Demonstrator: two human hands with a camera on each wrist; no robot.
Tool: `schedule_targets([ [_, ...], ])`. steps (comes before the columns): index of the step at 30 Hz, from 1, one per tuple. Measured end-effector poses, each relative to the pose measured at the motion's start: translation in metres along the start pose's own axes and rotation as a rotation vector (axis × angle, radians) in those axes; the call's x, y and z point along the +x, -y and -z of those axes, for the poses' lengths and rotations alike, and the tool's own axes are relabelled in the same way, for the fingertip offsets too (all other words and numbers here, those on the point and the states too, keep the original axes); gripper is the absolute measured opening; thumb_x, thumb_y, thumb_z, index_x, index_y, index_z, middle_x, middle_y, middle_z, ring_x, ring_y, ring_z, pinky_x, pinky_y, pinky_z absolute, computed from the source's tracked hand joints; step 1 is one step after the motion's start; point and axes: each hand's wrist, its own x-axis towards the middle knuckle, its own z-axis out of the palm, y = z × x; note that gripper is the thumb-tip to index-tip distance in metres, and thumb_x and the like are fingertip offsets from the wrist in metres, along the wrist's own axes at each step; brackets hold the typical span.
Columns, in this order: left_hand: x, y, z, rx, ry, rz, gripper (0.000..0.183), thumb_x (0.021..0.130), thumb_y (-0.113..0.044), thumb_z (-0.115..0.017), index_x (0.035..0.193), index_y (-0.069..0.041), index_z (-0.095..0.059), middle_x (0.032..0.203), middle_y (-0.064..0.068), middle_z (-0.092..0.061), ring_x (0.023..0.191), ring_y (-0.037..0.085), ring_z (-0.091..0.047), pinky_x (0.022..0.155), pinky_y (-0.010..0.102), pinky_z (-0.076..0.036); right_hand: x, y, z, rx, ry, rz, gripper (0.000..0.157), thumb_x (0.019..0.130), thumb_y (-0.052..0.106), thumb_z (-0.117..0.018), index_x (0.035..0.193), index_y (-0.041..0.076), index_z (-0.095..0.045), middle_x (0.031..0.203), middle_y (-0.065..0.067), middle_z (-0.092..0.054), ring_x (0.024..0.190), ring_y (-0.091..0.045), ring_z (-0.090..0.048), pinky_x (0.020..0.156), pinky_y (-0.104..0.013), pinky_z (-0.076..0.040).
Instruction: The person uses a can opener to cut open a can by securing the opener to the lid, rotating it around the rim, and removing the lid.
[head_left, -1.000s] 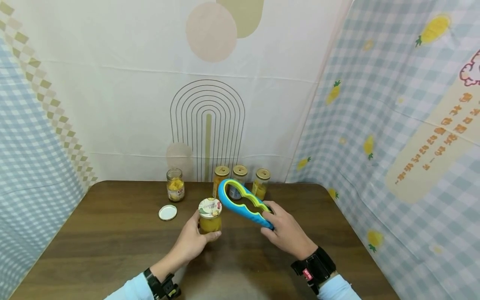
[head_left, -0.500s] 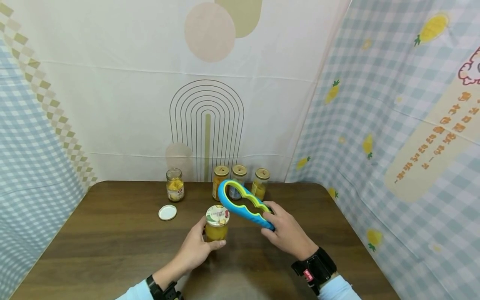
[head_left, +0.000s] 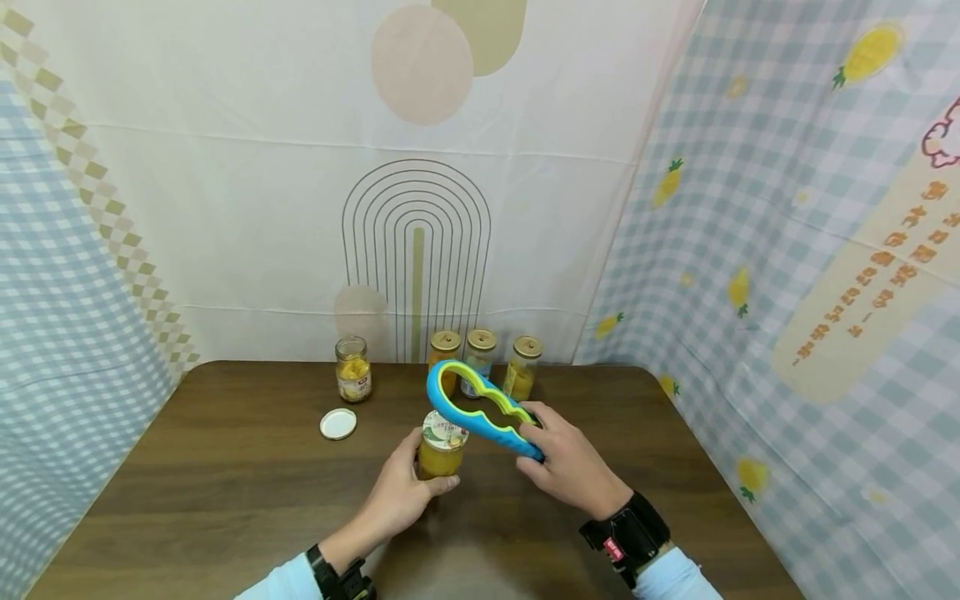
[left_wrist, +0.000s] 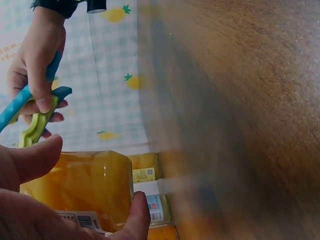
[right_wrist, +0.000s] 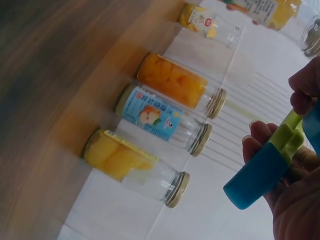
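My left hand (head_left: pixel 399 493) grips a glass jar of yellow fruit (head_left: pixel 439 462) around its side, fingers and thumb curled about the glass. The jar stands upright in the head view, its white patterned lid (head_left: pixel 441 429) facing up. My right hand (head_left: pixel 572 460) grips the handles of a blue and lime-green jar opener (head_left: pixel 487 428). The looped end of the opener overlaps the lid's far edge in the head view. In the left wrist view, the jar (left_wrist: pixel 107 182) lies across my fingers, with the opener (left_wrist: pixel 17 107) beyond it.
An open jar with yellow contents (head_left: pixel 353 379) stands at the back left of the wooden table (head_left: pixel 225 467); a loose white lid (head_left: pixel 338 424) lies before it. Along the back edge stand jars of orange fruit (right_wrist: pixel 172 80), a blue-labelled jar (right_wrist: pixel 155 116) and pale yellow fruit (right_wrist: pixel 120 156), all gold-lidded.
My left hand has carried the jar to the right and slightly nearer, bringing its lid up to the opener's looped end. The opener has shifted slightly left; my right hand keeps its grip.
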Motion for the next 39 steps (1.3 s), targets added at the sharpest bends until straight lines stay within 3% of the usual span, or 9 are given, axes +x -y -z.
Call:
schedule_targets([
  [10, 0.001, -0.004, -0.01, 0.018, 0.013, -0.003, 0.077, 0.088, -0.02, -0.089, 0.153, -0.009, -0.05, 0.143, 0.018, -0.061, 0.132, 0.037, -0.062, 0.109, 0.062, -0.052, 0.01, 0.014, 0.005, -0.001, 0.044, 0.076, 0.024, 0.093, 0.016, -0.077, 0.086, 0.023, -0.055, 0.14, -0.011, -0.065, 0.101, -0.012, -0.058, 0.077, -0.024, -0.043],
  [16, 0.001, -0.006, -0.015, -0.025, 0.009, 0.001, 0.075, 0.087, -0.017, -0.089, 0.152, -0.01, -0.051, 0.147, 0.017, -0.062, 0.135, 0.037, -0.062, 0.112, 0.062, -0.051, 0.017, 0.022, 0.01, -0.024, 0.073, 0.11, 0.021, 0.093, 0.019, -0.076, 0.088, 0.023, -0.056, 0.138, -0.01, -0.066, 0.101, -0.012, -0.058, 0.075, -0.023, -0.042],
  [27, 0.002, -0.006, -0.017, -0.036, 0.003, 0.007, 0.075, 0.086, -0.018, -0.09, 0.15, -0.009, -0.053, 0.147, 0.017, -0.063, 0.135, 0.038, -0.062, 0.112, 0.062, -0.051, 0.019, 0.029, 0.018, -0.077, 0.117, 0.101, 0.018, 0.093, 0.02, -0.077, 0.089, 0.024, -0.059, 0.136, -0.01, -0.068, 0.099, -0.012, -0.06, 0.074, -0.023, -0.042],
  [39, 0.0, -0.007, -0.018, -0.028, 0.005, 0.006, 0.077, 0.085, -0.017, -0.091, 0.151, -0.009, -0.052, 0.148, 0.018, -0.062, 0.136, 0.039, -0.061, 0.112, 0.063, -0.05, 0.017, 0.038, 0.023, -0.178, 0.181, 0.088, 0.016, 0.094, 0.023, -0.08, 0.093, 0.022, -0.064, 0.136, -0.012, -0.069, 0.102, -0.016, -0.066, 0.073, -0.026, -0.051],
])
